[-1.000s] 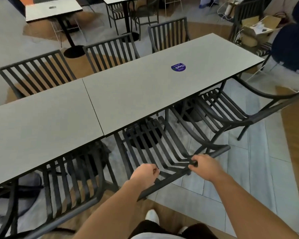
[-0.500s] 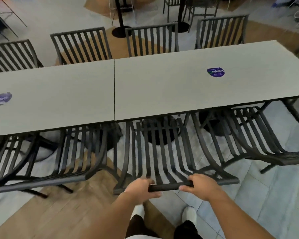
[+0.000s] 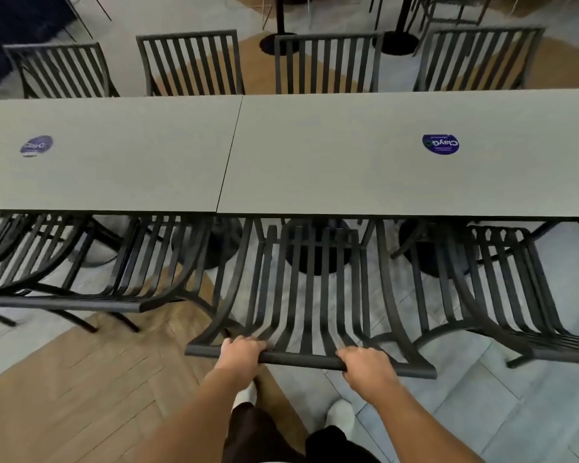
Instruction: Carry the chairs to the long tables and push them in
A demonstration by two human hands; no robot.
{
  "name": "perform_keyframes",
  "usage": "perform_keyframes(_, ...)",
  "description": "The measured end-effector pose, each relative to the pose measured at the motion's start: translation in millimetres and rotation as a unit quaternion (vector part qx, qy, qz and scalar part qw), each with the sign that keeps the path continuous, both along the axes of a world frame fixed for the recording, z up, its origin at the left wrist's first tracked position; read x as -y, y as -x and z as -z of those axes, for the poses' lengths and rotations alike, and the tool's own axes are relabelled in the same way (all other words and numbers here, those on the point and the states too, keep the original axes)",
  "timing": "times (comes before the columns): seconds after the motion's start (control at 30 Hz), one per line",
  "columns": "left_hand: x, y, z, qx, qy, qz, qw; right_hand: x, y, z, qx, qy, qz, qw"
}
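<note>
While both hands (image 3: 306,362) clamp the chair (image 3: 310,295) top rail, the table (image 3: 348,162) hides its seat front.

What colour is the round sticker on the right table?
Dark blue with white lettering: the sticker, in the head view.

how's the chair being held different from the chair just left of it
Both hands, left hand and right hand, grip the held chair's top rail; nothing touches the left chair. The held chair sits at the seam between the two tables; the left chair faces the left table only. Both are black, slatted, with seats tucked under.
</note>
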State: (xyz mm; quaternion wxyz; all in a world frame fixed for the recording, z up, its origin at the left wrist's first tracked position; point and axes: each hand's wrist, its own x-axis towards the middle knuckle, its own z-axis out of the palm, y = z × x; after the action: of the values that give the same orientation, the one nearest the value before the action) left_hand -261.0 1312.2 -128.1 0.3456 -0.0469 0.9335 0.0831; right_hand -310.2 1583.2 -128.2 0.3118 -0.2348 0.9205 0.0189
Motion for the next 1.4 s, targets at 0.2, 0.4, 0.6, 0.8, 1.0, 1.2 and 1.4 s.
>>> perform_keyframes(0.2,-26.7,5.3,-2.1,0.014,-0.001,0.005,1.000,-26.3,3.5,2.7,-0.004,0.010,0.001,1.000)
perform_keyframes(0.4,-41.7,23.9,-5.8,0.015,-0.012,-0.003,1.000,-44.0,24.4,5.1,-0.012,0.030,-0.007,0.999)
perform_keyframes(0.6,-50.3,47.4,-7.7,0.002,-0.018,-0.016,1.000,-47.2,53.5,4.1,-0.010,0.031,0.001,0.999)
perform_keyframes(0.8,-48.2,68.5,-5.4,0.000,-0.027,-0.021,0.999,-45.5,75.8,2.6,-0.021,0.036,0.005,0.999)
perform_keyframes(1.0,-47.0,86.3,-5.6,0.013,-0.018,-0.024,0.999,-43.8,91.9,4.7,-0.024,0.048,0.003,0.999)
perform_keyframes(1.2,-47.5,87.2,-3.7,0.016,-0.005,-0.023,1.000,-43.6,93.4,9.9,-0.014,0.042,-0.001,0.999)
perform_keyframes(1.4,-47.2,87.5,-2.6,0.014,-0.017,-0.036,0.999,-43.0,95.5,7.0,-0.013,0.042,-0.008,0.999)
